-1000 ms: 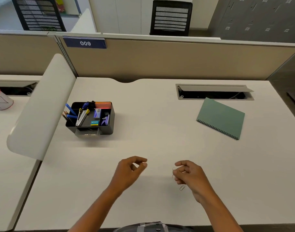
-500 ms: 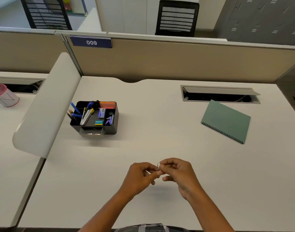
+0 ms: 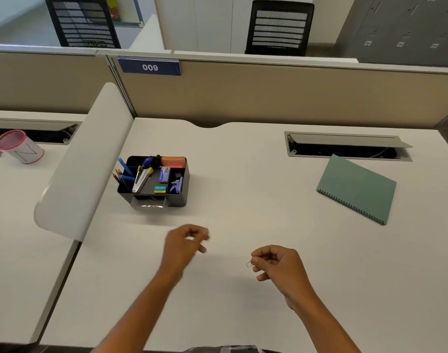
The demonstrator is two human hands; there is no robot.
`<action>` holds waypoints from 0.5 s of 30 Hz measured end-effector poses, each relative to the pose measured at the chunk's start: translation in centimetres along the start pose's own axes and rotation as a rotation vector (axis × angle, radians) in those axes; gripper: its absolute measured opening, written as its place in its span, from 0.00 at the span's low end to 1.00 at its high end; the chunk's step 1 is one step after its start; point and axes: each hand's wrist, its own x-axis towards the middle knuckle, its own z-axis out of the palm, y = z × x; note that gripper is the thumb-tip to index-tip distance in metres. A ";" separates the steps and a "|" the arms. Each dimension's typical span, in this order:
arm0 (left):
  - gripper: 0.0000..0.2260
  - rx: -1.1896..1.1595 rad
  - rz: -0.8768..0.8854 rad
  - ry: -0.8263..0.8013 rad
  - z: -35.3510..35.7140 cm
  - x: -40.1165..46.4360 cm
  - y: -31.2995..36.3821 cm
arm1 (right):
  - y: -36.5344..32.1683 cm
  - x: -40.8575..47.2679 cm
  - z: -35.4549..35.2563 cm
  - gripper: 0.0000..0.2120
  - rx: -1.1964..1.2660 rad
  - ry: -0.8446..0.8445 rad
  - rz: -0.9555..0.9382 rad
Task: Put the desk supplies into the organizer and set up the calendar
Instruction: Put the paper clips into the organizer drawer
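Hands apart above desk (image 3: 243, 200): right hand (image 3: 281, 266) pinching paper clip (image 3: 249, 264), left hand (image 3: 184, 244) blurred, grip unclear.

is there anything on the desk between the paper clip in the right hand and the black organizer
Nothing visible. The small metal paper clip pinched in the right hand has bare white desk up to the black compartmented organizer; only the blurred left hand hovers beside that path.
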 end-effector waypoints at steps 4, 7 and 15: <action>0.05 0.165 0.054 0.266 -5.1 6.0 -0.4 | 0.7 0.0 -0.8 0.05 0.014 0.020 0.007; 0.08 0.281 0.040 0.397 -7.9 9.3 -0.4 | 1.2 -0.1 -1.1 0.04 0.026 0.028 0.014; 0.07 0.413 -0.004 0.398 -9.8 11.7 -0.7 | 1.5 -0.3 -1.2 0.05 0.016 0.048 0.016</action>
